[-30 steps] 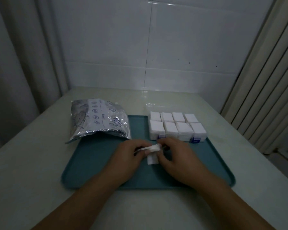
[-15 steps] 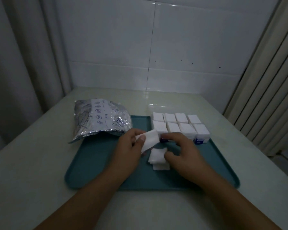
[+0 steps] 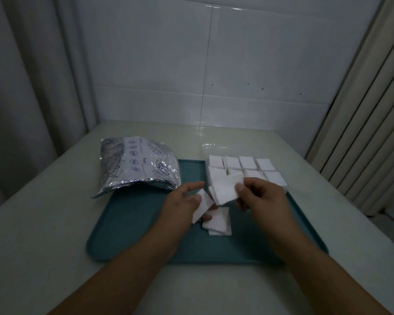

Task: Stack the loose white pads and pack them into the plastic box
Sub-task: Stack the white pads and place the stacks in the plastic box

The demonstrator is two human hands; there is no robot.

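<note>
Left hand (image 3: 182,206) grip pinches one pad (image 3: 203,205); right hand (image 3: 263,196) grip holds a larger pad (image 3: 225,188) above the tray (image 3: 132,223). Loose pads (image 3: 217,221) lie beneath. Box (image 3: 268,176), packed, sits at the tray's far right.

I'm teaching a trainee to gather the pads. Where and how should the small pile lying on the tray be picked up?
Pinch the pile of pads by its near right corner, coming from the right and above. It lies flat on the teal tray, slightly fanned, and that side is open; the left hand with its own pad crowds its upper left edge. The right hand already holds pads, so it probably must free up first.
</note>
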